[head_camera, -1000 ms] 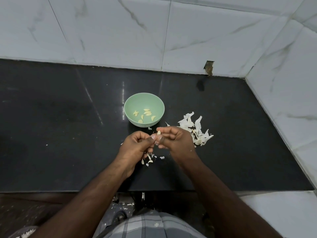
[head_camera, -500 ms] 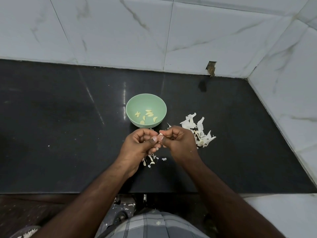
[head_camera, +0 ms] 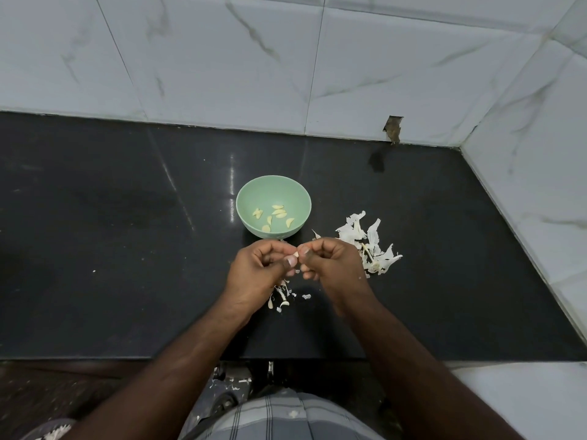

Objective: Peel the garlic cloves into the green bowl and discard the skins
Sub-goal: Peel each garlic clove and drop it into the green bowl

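Just in front of the green bowl (head_camera: 244,198), the left hand (head_camera: 257,274) and right hand (head_camera: 333,265) pinch one garlic clove (head_camera: 296,255) between their fingertips — as a second ago, only a little closer together. Peeling continues; peeled cloves (head_camera: 276,214) lie in the bowl, skins (head_camera: 368,246) beside it — not discarded.

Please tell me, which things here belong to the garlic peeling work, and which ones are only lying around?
Part of the job:
- green bowl holding peeled cloves
- garlic clove pinched between left hand and right hand
- pile of skins
- small skin scraps

Just there:
- black countertop
- hole in the wall tile
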